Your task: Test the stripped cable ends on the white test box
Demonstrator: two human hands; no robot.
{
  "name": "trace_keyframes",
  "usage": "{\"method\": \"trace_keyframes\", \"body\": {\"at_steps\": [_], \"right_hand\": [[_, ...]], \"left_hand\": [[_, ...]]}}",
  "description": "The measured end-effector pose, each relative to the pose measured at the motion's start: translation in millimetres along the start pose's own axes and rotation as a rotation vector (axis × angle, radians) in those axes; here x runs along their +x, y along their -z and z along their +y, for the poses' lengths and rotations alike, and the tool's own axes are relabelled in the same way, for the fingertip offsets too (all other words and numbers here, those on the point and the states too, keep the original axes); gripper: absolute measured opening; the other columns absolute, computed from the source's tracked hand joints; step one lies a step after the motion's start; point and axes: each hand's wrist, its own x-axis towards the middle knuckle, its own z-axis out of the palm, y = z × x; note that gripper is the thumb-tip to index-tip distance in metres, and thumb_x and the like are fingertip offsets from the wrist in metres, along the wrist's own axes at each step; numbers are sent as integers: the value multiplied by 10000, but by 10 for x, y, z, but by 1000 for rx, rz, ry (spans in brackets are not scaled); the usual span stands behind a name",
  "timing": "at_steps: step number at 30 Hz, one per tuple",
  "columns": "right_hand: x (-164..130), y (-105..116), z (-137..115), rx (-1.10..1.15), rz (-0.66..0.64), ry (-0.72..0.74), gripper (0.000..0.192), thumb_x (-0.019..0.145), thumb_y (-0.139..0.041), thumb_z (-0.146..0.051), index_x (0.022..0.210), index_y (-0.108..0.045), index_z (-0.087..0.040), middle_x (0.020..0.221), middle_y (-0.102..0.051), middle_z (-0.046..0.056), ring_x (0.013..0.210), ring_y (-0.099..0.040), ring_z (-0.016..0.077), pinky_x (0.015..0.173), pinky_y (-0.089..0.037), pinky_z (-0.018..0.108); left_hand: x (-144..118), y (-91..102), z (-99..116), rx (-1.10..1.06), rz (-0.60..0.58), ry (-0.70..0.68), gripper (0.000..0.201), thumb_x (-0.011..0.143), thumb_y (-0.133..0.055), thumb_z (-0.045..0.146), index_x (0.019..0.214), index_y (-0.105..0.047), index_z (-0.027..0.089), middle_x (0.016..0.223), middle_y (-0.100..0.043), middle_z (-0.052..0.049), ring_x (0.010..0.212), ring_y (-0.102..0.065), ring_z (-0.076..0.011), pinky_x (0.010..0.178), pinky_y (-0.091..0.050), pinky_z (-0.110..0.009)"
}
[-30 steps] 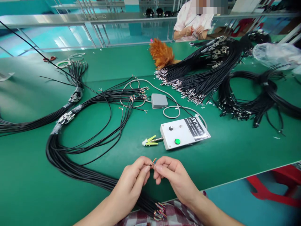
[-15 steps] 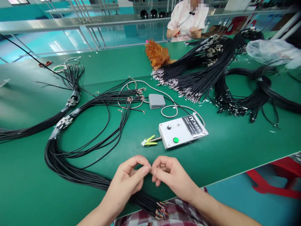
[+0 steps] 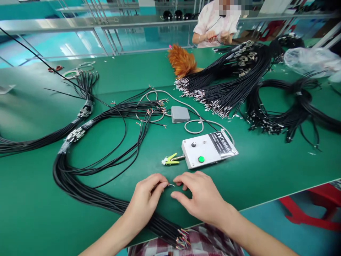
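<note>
Between the thumb and forefinger of my left hand a thin wire end is pinched, its pale tip pointing right. My right hand is just beyond that tip, thumb and fingers apart, holding nothing. Under my left wrist runs a bundle of black cables, whose stripped, coloured wire ends lie at the table edge by my lap. Above my hands sits a white control box with a green button, and a yellow clip is on its shaft.
A grey pedal with a looped cord lies behind the box. Large piles of black cables cover the back right, beside an orange feather duster. Another person works across the green table. A red stool stands at right.
My right hand has opened and drawn away from the left fingertips, exposing the wire end. My left hand keeps its pinch. The whole view has shifted slightly.
</note>
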Motion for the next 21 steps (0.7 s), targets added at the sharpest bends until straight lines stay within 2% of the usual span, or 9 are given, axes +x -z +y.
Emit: {"method": "trace_keyframes", "body": {"at_steps": [1,4,7,10,12,14,17,21], "right_hand": [[11,-17,-3,-57,28,46,191,846,-722,-330,964,-652,-197,854,-717,-8,727,-626,163,716,-344,308],[59,-57,-22,-264,74,237,110,904,-658,-261,820,-645,-192,741,-685,-11,676,-589,165,664,-304,319],[125,-16,-63,-409,62,367,206,913,-632,-183,709,-608,-193,644,-637,-20,603,-529,161,627,-274,329],[247,127,-116,-472,51,350,116,889,-684,-246,796,-635,-195,730,-676,-3,699,-552,188,646,-284,334],[370,220,-127,-539,68,289,117,883,-697,-285,929,-648,-188,910,-712,36,858,-574,222,706,-309,343],[505,264,-104,-642,67,241,121,887,-684,-234,983,-643,-172,1025,-700,72,949,-566,245,763,-317,360],[660,239,-30,-744,-4,225,25,887,-641,-139,893,-647,-163,923,-692,77,898,-569,240,785,-312,369],[727,184,20,-756,-50,241,179,904,-571,-91,776,-656,-183,767,-686,46,795,-565,212,801,-309,371]], "left_hand": [[3,-1,-12,-2,-5,0,223,941,-501,209,754,-619,195,715,-653,2,650,-594,-138,625,-461,-216],[-12,12,-55,54,-41,-65,231,952,-472,192,769,-613,194,716,-635,-4,657,-592,-141,634,-464,-221],[-35,59,-101,140,-89,-188,253,959,-423,175,825,-636,195,739,-610,-20,669,-585,-151,636,-469,-236],[-12,129,-126,118,-13,-162,238,958,-439,202,825,-637,200,752,-623,-27,687,-588,-159,656,-473,-247],[38,168,-122,50,84,-42,210,946,-485,241,795,-625,197,717,-619,-15,665,-578,-157,639,-465,-244],[104,191,-109,-33,139,77,201,927,-516,274,772,-613,192,661,-584,4,608,-547,-146,584,-443,-233],[194,192,-90,-109,167,148,189,899,-530,288,755,-599,186,621,-550,23,560,-513,-133,533,-412,-219],[261,171,-86,-58,195,137,186,885,-525,285,738,-588,189,608,-540,32,540,-492,-126,509,-377,-212]]}}
